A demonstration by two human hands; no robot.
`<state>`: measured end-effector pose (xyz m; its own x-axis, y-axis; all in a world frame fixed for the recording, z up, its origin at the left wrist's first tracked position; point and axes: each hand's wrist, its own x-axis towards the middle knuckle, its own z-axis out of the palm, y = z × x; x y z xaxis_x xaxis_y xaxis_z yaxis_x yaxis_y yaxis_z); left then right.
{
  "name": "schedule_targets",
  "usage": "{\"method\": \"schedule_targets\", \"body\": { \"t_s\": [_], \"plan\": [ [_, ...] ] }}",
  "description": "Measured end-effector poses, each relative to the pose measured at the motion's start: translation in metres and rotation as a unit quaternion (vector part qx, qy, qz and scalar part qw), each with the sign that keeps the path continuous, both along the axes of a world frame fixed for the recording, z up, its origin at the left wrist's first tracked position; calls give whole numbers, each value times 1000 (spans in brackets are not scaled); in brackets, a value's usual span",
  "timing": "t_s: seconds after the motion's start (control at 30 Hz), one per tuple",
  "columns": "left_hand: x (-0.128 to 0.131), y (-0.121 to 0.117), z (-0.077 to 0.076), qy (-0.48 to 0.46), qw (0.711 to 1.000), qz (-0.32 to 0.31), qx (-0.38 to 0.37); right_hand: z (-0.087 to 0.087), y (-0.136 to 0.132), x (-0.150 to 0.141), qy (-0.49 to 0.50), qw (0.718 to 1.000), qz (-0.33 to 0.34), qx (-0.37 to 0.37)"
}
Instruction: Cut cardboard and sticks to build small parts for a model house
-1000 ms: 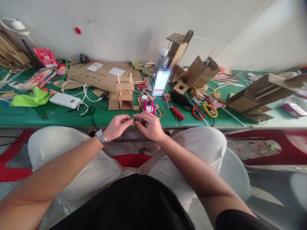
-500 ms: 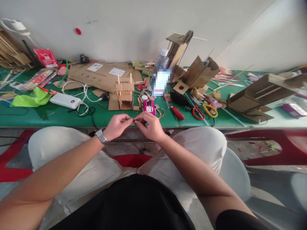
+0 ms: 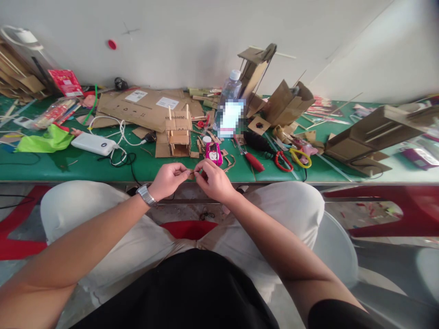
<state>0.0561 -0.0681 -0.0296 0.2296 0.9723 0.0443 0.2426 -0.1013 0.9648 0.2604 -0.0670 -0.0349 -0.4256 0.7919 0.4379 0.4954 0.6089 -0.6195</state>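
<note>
My left hand (image 3: 172, 179), with a metal watch (image 3: 146, 195) on its wrist, is closed in a pinch at the table's front edge. Opposite it, my right hand (image 3: 214, 180) pinches too. A small thin dark piece (image 3: 192, 172) runs between the fingertips of both hands, too small to name. Just beyond the hands stands a little cardboard structure (image 3: 179, 137) with wooden sticks. Close to my right fingers lies a pink packet (image 3: 213, 154) with a white cartoon figure.
The green table (image 3: 85, 171) carries a white power bank (image 3: 93, 144) with cables, a flat cardboard sheet (image 3: 137, 109), and a clear bottle (image 3: 230, 89) behind a blurred bright screen. On the right are a red-handled tool (image 3: 254, 161), scissors-like handles (image 3: 283, 161) and cardboard structures (image 3: 370, 137).
My right fingers have curled in and shifted slightly right, away from the left fingertips. My left hand has barely moved, and the table items stay put.
</note>
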Motion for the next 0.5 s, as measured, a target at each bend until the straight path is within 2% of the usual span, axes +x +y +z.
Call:
{"method": "schedule_targets", "body": {
  "t_s": [0.5],
  "plan": [
    [0, 1, 1, 49, 998, 28, 11, -1, 1, -1, 6, 1000, -21, 0]
  ]
}}
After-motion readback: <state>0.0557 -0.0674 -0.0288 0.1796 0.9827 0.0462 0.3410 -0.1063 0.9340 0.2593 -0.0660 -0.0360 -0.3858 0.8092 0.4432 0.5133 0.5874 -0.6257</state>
